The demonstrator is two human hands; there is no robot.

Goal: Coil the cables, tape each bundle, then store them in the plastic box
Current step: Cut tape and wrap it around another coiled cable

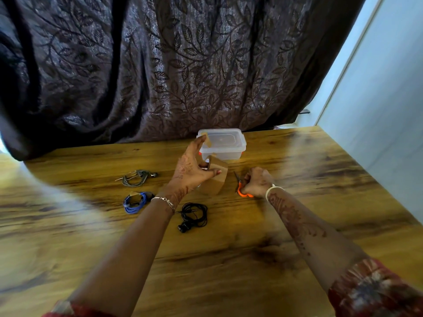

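My left hand [191,167] grips a roll of brown tape [216,177] above the wooden table [229,259], and a short piece of tape [207,139] sticks to its raised forefinger. My right hand [257,181] holds orange-handled scissors [241,187] down on the table, just right of the roll. A blue cable coil [135,201] with brown tape round it lies to the left. A grey coil [136,177] lies behind it. A black coil [193,216] lies by my left wrist. The clear plastic box [223,144] stands with its lid on behind my hands.
A dark leaf-patterned curtain [160,65] hangs along the table's far edge. A pale wall [377,99] runs along the right side. Bare wood lies between the cables and me.
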